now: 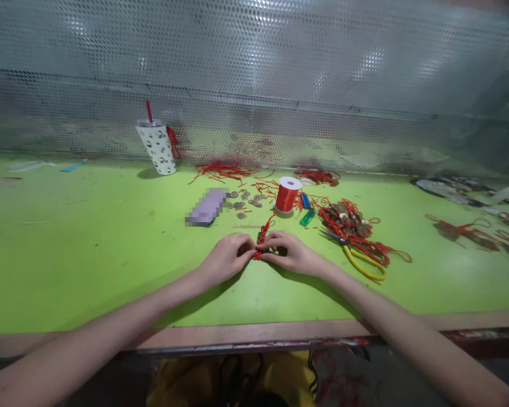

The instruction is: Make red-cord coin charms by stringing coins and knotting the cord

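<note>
A red knotted cord with dark coins (pixel 262 235) lies on the green table between my hands. My left hand (pixel 228 255) pinches its near end from the left. From the right, my right hand (pixel 292 252) pinches the same end, thumb and fingers meeting around the cord. The cord's upper part points away from me, toward a spool of red thread (pixel 287 196). Loose coins (pixel 242 204) are scattered beyond my left hand. What exactly sits between my fingertips is partly hidden.
Yellow-handled scissors (pixel 365 261) rest right of my right hand, beside a pile of corded coins (pixel 345 219). Green (pixel 307 218) and blue lighters (pixel 306 200) lie near the spool. A pixelated purple phone-like object (pixel 208 206) and a tumbler with straw (pixel 158 147) stand left. Perforated sheeting (pixel 246 73) backs the table.
</note>
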### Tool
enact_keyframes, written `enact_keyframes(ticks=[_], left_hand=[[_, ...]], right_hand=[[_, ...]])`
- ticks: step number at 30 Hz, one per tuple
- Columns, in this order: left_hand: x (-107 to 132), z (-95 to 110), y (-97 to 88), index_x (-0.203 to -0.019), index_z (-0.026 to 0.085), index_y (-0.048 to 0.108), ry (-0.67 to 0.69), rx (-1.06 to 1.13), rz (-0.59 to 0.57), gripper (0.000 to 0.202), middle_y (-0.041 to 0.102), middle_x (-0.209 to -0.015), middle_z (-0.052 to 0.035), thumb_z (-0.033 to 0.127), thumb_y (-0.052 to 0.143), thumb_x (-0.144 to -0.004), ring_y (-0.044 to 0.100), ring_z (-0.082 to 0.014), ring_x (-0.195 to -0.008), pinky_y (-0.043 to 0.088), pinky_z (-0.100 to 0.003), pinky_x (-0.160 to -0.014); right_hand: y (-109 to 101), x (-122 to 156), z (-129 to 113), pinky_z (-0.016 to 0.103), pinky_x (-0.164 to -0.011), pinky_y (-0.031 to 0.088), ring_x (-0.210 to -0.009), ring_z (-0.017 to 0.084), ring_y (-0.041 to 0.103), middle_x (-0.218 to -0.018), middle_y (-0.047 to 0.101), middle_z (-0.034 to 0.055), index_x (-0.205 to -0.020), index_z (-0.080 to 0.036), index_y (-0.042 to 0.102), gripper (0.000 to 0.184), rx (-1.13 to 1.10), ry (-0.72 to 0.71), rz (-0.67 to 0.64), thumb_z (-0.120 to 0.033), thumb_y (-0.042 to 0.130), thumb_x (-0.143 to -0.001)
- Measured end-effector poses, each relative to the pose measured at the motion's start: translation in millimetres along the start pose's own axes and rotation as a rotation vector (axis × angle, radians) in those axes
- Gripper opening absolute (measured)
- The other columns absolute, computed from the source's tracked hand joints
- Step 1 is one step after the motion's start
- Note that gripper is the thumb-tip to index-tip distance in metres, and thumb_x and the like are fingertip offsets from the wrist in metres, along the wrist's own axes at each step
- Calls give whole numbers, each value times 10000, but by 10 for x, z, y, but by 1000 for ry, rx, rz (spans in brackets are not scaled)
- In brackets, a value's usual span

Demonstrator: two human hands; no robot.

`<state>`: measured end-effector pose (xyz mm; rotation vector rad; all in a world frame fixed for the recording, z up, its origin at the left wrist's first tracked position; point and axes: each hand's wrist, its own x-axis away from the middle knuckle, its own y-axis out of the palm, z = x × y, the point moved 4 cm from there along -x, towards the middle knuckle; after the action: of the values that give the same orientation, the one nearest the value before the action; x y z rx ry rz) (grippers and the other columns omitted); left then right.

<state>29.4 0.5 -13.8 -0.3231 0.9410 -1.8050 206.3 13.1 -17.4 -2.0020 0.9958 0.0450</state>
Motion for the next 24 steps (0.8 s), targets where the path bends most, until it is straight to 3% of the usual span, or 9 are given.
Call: enact_keyframes(ticks=[7, 13, 24], left_hand=[[-13, 0, 0, -862, 163, 690, 31, 16, -26, 151, 714, -897, -74, 251, 584, -924, 637, -223, -854, 467, -336, -779], [-7, 7, -14, -851, 167, 691, 44, 51, -37, 116, 708, -886, -61, 171, 575, -858, 632, -207, -827, 469, -319, -748], [-8, -32, 10, -830, 175, 658, 7, 39, -12, 149, 691, -861, -58, 274, 574, -904, 619, -221, -832, 457, -333, -752]], right_hand=[[-4, 13, 0, 335, -841, 505, -926, 210, 650, -995, 697, 97, -1121, -184, 768, 222, 18, 0, -23, -298, 678, -954], [-6, 8, -14, 337, -827, 510, -912, 209, 646, -989, 690, 98, -1136, -186, 767, 233, 8, -7, -35, -301, 670, -959], [-8, 11, -6, 338, -828, 504, -913, 204, 641, -983, 692, 87, -1131, -202, 765, 229, 27, -13, -22, -322, 667, -963]])
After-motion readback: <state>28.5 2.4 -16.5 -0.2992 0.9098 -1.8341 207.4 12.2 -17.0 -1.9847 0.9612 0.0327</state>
